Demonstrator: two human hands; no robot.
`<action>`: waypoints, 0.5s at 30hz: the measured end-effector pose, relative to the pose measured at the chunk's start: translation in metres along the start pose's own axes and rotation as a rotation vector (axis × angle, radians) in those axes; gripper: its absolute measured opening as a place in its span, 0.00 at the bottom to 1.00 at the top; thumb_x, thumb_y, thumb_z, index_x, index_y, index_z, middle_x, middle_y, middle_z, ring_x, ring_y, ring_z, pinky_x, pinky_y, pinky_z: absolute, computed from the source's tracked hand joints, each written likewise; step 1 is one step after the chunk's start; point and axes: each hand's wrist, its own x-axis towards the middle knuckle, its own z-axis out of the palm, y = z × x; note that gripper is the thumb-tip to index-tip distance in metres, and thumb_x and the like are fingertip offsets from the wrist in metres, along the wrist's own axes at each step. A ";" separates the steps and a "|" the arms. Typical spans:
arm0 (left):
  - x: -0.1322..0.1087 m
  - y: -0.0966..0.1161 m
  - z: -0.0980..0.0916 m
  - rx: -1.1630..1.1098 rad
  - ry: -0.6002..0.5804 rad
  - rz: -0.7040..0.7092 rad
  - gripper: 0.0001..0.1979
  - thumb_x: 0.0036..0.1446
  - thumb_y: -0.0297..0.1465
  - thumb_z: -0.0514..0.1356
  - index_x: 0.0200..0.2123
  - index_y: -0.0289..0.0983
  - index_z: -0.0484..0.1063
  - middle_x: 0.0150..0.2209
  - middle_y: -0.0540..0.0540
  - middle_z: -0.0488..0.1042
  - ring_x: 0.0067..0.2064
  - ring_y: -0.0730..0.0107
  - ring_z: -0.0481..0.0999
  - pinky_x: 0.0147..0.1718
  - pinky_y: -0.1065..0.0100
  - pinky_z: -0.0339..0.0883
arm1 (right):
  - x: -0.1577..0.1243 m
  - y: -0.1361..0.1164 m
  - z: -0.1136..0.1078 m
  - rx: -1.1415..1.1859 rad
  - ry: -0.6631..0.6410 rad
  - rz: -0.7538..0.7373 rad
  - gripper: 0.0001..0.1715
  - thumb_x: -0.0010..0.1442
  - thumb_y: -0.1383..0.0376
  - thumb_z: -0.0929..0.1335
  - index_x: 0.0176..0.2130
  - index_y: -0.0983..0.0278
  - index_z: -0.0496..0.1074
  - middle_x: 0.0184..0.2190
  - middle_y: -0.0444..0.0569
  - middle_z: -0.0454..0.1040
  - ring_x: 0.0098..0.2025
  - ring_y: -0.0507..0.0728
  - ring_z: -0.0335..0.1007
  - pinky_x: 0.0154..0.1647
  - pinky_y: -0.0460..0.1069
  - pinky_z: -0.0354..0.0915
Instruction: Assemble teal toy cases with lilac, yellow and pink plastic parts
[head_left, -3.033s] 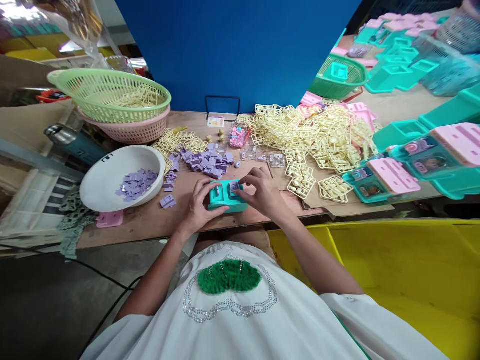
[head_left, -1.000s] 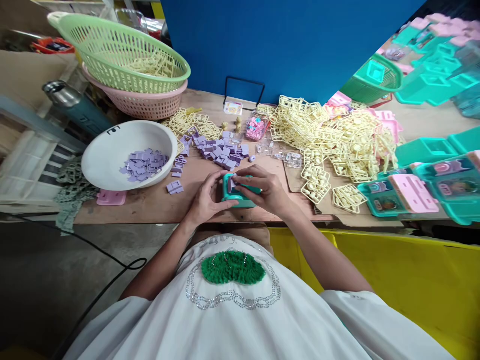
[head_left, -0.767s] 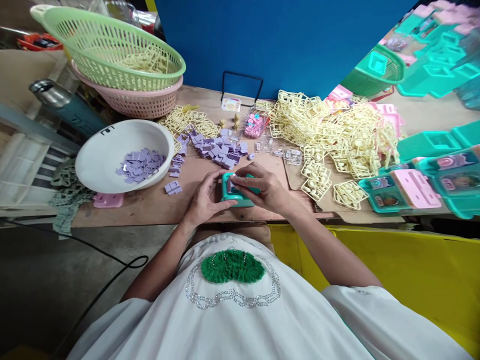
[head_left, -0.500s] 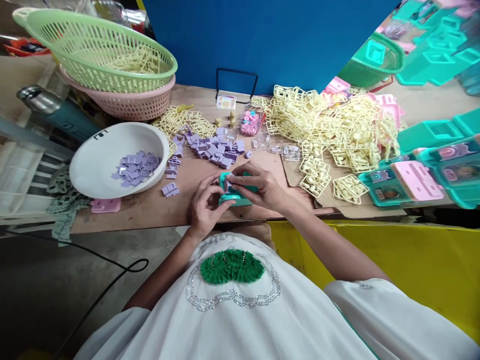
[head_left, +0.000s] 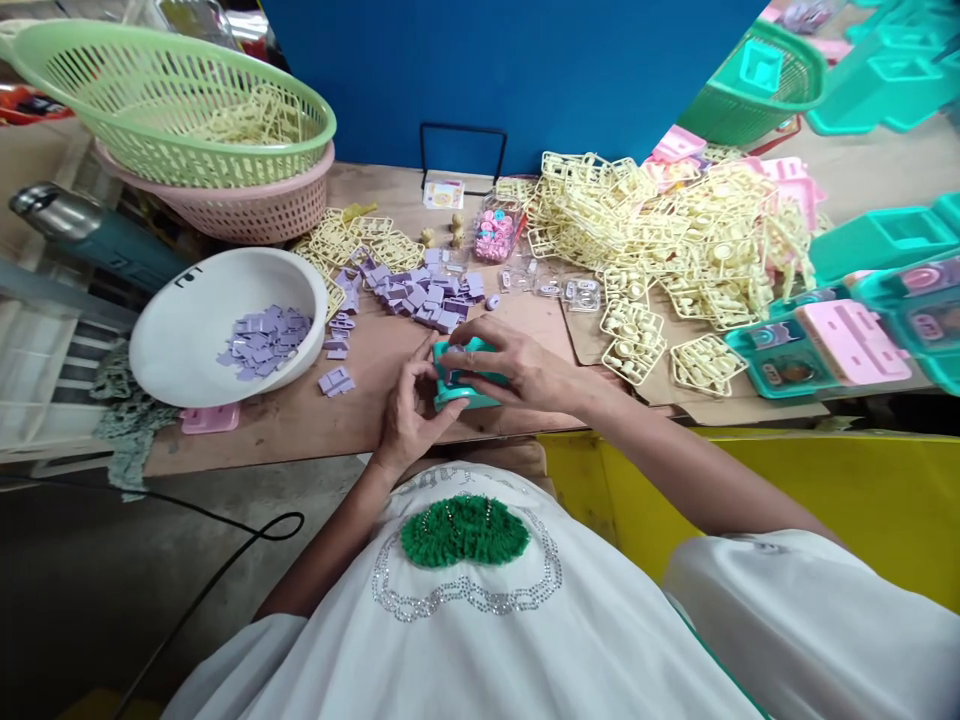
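A small teal plastic box [head_left: 451,398] is held low over the front of the table. My left hand [head_left: 407,412] is closed around its left end, thumb at the near rim and fingers on the far side. From the right, my right hand [head_left: 529,368] reaches into the box with its fingertips pressed down. A small purple plastic piece [head_left: 451,377] shows partly at those fingertips; the fingers cover most of it. Beyond the hands lies a heap of purple plastic pieces [head_left: 431,292], and a single purple piece [head_left: 336,381] lies to the left.
A white bowl [head_left: 169,340] of purple pieces stands left, below stacked green [head_left: 150,140] and pink baskets [head_left: 225,212]. Cream plastic part frames [head_left: 600,220] pile up at the back right. Teal boxes with pink parts [head_left: 787,375] stand at the right. A blue panel [head_left: 480,70] rises behind.
My right fingers have pressed further into the teal box, and less of the purple piece shows. My left hand keeps its grip. The view has shifted slightly.
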 end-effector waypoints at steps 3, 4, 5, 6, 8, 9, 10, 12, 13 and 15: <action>0.005 -0.004 0.000 -0.182 0.012 -0.032 0.29 0.59 0.48 0.72 0.52 0.44 0.59 0.67 0.35 0.69 0.68 0.57 0.73 0.64 0.54 0.71 | 0.009 0.005 -0.013 0.033 -0.121 -0.049 0.23 0.78 0.57 0.62 0.63 0.64 0.74 0.57 0.63 0.74 0.56 0.61 0.74 0.57 0.57 0.71; 0.007 -0.005 -0.001 -0.204 0.009 -0.039 0.31 0.57 0.47 0.73 0.52 0.44 0.59 0.66 0.36 0.69 0.66 0.58 0.74 0.63 0.55 0.71 | 0.012 0.007 -0.018 0.040 -0.162 -0.068 0.24 0.78 0.57 0.62 0.63 0.64 0.74 0.57 0.63 0.74 0.56 0.62 0.74 0.57 0.57 0.71; 0.008 -0.005 -0.003 -0.211 -0.001 -0.045 0.33 0.56 0.47 0.74 0.53 0.44 0.59 0.66 0.36 0.69 0.65 0.58 0.75 0.63 0.56 0.72 | 0.017 0.009 -0.022 0.042 -0.202 -0.088 0.24 0.78 0.56 0.62 0.62 0.64 0.74 0.56 0.62 0.75 0.56 0.62 0.74 0.57 0.56 0.70; 0.009 -0.005 -0.005 -0.212 -0.014 -0.052 0.33 0.55 0.46 0.75 0.54 0.43 0.60 0.65 0.36 0.70 0.64 0.58 0.76 0.62 0.57 0.72 | 0.021 0.011 -0.027 0.043 -0.244 -0.105 0.24 0.78 0.56 0.62 0.61 0.64 0.75 0.56 0.62 0.75 0.56 0.62 0.73 0.57 0.56 0.69; 0.011 -0.005 -0.009 -0.221 -0.041 -0.062 0.34 0.53 0.44 0.76 0.54 0.43 0.60 0.64 0.36 0.71 0.63 0.59 0.77 0.60 0.60 0.73 | 0.030 0.014 -0.034 0.050 -0.339 -0.125 0.24 0.78 0.56 0.61 0.59 0.65 0.77 0.54 0.63 0.75 0.55 0.62 0.73 0.56 0.55 0.69; 0.011 -0.005 -0.011 -0.230 -0.051 -0.063 0.35 0.53 0.43 0.76 0.55 0.43 0.61 0.63 0.37 0.71 0.62 0.59 0.77 0.59 0.60 0.73 | 0.035 0.015 -0.037 0.058 -0.388 -0.130 0.24 0.78 0.56 0.61 0.58 0.66 0.77 0.54 0.63 0.75 0.54 0.61 0.73 0.55 0.54 0.68; 0.012 -0.005 -0.012 -0.239 -0.058 -0.064 0.35 0.52 0.42 0.77 0.55 0.43 0.61 0.62 0.38 0.72 0.61 0.59 0.78 0.58 0.61 0.73 | 0.039 0.017 -0.040 0.068 -0.431 -0.132 0.23 0.78 0.56 0.61 0.56 0.66 0.77 0.53 0.63 0.74 0.53 0.61 0.73 0.54 0.54 0.68; 0.012 -0.006 -0.014 -0.240 -0.067 -0.067 0.36 0.52 0.41 0.77 0.55 0.43 0.61 0.59 0.40 0.73 0.58 0.61 0.79 0.56 0.64 0.74 | 0.045 0.019 -0.043 0.081 -0.497 -0.134 0.22 0.77 0.57 0.62 0.56 0.67 0.78 0.54 0.63 0.73 0.53 0.61 0.72 0.54 0.53 0.68; 0.012 -0.006 -0.015 -0.236 -0.069 -0.066 0.36 0.51 0.40 0.78 0.55 0.43 0.61 0.58 0.41 0.74 0.57 0.62 0.79 0.55 0.65 0.74 | 0.048 0.021 -0.044 0.085 -0.521 -0.136 0.21 0.77 0.57 0.63 0.56 0.66 0.78 0.54 0.63 0.72 0.54 0.61 0.72 0.54 0.52 0.68; 0.013 -0.007 -0.015 -0.235 -0.074 -0.061 0.36 0.51 0.40 0.78 0.55 0.44 0.62 0.57 0.42 0.73 0.56 0.63 0.80 0.54 0.66 0.74 | 0.051 0.023 -0.046 0.090 -0.560 -0.140 0.20 0.76 0.57 0.65 0.57 0.66 0.77 0.55 0.63 0.72 0.54 0.61 0.71 0.53 0.52 0.67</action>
